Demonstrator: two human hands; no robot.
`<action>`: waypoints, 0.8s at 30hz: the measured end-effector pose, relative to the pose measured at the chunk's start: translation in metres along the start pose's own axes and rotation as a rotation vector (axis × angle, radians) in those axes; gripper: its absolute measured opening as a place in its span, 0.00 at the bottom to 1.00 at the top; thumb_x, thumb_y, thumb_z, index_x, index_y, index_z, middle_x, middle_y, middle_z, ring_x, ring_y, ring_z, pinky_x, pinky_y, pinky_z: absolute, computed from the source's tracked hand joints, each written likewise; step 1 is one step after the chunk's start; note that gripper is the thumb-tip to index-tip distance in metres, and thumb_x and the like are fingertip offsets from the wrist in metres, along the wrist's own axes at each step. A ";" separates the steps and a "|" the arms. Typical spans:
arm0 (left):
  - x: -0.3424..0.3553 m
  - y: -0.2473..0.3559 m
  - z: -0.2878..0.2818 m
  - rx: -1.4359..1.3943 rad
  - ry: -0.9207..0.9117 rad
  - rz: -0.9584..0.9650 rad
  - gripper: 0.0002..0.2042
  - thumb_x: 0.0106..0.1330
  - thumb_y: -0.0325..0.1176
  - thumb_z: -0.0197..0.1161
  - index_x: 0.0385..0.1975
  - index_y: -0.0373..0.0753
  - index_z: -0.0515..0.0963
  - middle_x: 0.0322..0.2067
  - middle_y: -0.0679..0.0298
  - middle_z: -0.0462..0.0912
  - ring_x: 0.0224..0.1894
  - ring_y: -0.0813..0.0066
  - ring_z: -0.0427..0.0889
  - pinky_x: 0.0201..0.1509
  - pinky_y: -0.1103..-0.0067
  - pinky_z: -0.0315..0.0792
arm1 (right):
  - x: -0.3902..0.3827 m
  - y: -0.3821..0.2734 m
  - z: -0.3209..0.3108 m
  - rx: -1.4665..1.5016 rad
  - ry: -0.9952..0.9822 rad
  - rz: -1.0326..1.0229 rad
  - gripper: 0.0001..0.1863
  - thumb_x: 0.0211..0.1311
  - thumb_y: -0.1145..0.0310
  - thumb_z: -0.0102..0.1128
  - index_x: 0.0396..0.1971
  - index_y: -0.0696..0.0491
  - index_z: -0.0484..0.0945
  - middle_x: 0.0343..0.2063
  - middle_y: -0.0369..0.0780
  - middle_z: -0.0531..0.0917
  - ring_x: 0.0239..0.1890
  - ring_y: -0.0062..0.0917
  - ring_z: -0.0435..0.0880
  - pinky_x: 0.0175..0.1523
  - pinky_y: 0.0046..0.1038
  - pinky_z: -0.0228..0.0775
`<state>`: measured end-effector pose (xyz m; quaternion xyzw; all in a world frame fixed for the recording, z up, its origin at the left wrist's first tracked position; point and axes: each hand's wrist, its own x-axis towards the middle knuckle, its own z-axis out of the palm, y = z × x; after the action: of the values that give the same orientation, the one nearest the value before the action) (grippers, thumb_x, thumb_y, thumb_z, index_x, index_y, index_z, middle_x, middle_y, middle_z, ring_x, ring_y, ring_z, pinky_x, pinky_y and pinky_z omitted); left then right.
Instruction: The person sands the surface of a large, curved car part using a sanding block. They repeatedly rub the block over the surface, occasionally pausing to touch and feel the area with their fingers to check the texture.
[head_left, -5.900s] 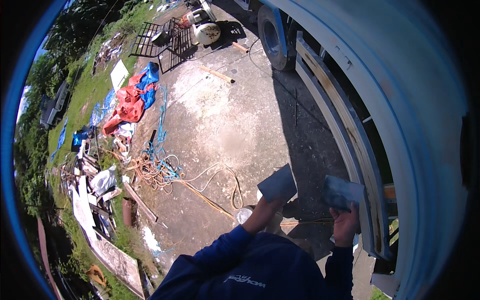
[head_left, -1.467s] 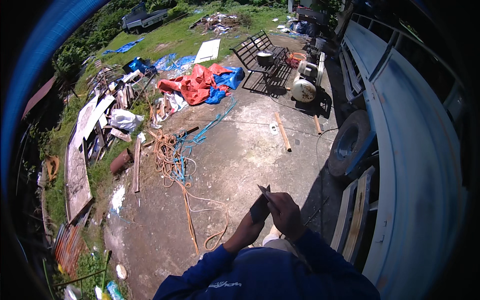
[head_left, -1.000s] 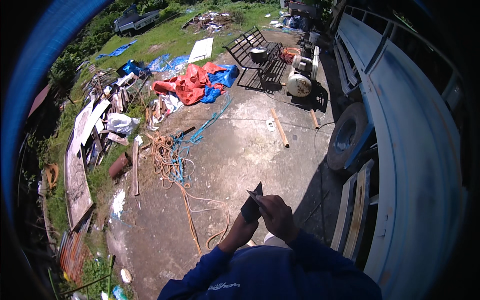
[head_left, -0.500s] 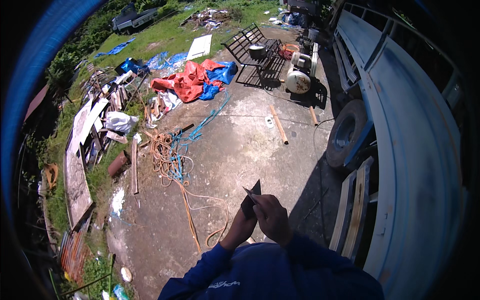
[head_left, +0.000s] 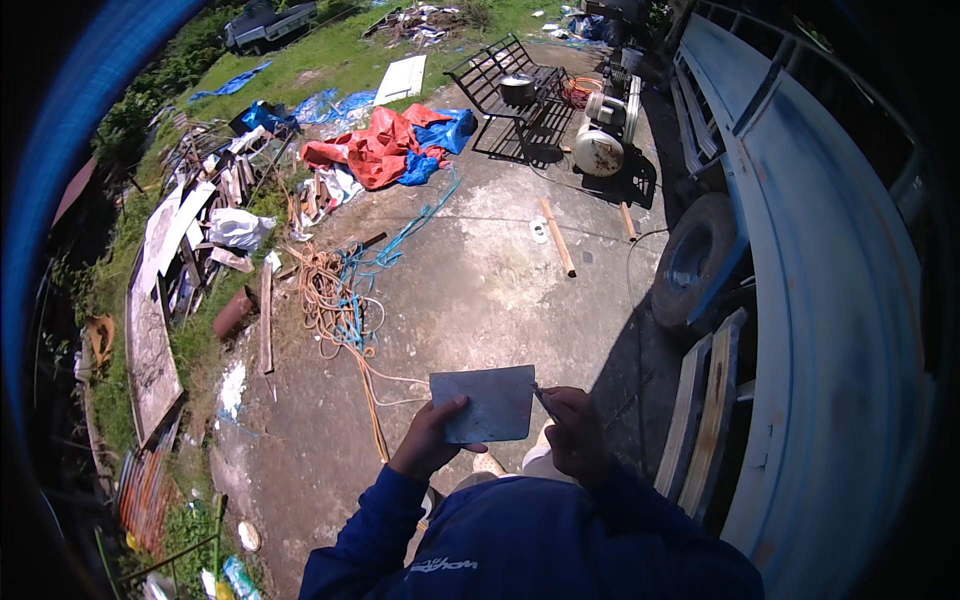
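My left hand (head_left: pixel 430 440) grips a grey, flat rectangular plate (head_left: pixel 487 400) by its left side, thumb lying across the top face. My right hand (head_left: pixel 577 435) is closed on a thin, flat grey piece (head_left: pixel 545 402), seen nearly edge-on beside the plate's right edge; its full shape is hidden. Both hands are held low in front of my dark blue top (head_left: pixel 530 540). Part of my footwear (head_left: pixel 488 463) shows below the plate on the concrete.
Tangled ropes (head_left: pixel 330 300) lie at left, beside a debris pile (head_left: pixel 210 210) and red and blue tarps (head_left: pixel 375 150). Wooden sticks (head_left: pixel 558 240), a metal bench (head_left: pixel 500 90) and a compressor (head_left: pixel 600 150) stand or lie ahead. A large pale vehicle body (head_left: pixel 800 300) with a wheel (head_left: pixel 690 260) borders the right.
My hands have moved apart. The plate in my left hand has turned from steeply tilted to showing its broad face upward. My right hand has shifted right with its piece.
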<state>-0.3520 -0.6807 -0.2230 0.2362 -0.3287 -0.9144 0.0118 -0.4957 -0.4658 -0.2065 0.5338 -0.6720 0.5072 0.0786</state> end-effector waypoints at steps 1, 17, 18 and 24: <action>-0.005 -0.002 0.002 0.040 0.007 -0.025 0.24 0.72 0.38 0.59 0.61 0.29 0.65 0.49 0.50 0.79 0.43 0.56 0.86 0.35 0.62 0.87 | 0.007 0.011 0.002 0.017 0.089 0.102 0.18 0.65 0.73 0.60 0.54 0.55 0.75 0.45 0.45 0.77 0.47 0.37 0.80 0.50 0.35 0.75; -0.010 -0.042 0.041 1.038 0.068 0.565 0.15 0.69 0.23 0.58 0.55 0.34 0.77 0.39 0.52 0.85 0.40 0.67 0.86 0.43 0.75 0.77 | 0.008 0.124 0.050 0.212 0.181 0.854 0.33 0.73 0.54 0.57 0.65 0.64 0.63 0.55 0.52 0.78 0.57 0.33 0.79 0.62 0.30 0.69; -0.009 -0.042 0.040 1.068 0.093 0.624 0.14 0.69 0.24 0.58 0.54 0.35 0.78 0.39 0.52 0.86 0.39 0.66 0.86 0.42 0.75 0.77 | 0.004 0.110 0.058 0.204 0.129 0.828 0.32 0.73 0.54 0.56 0.64 0.64 0.64 0.55 0.52 0.78 0.58 0.34 0.78 0.62 0.31 0.69; 0.018 -0.031 0.000 0.880 0.233 0.415 0.14 0.73 0.28 0.57 0.55 0.32 0.77 0.40 0.56 0.86 0.40 0.71 0.87 0.42 0.74 0.82 | -0.040 0.059 0.061 0.346 -0.195 0.927 0.27 0.71 0.61 0.59 0.61 0.65 0.67 0.52 0.48 0.80 0.55 0.29 0.80 0.59 0.28 0.72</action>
<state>-0.3642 -0.6599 -0.2494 0.2490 -0.7197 -0.6350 0.1295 -0.4995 -0.4921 -0.2968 0.2292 -0.7486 0.5407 -0.3077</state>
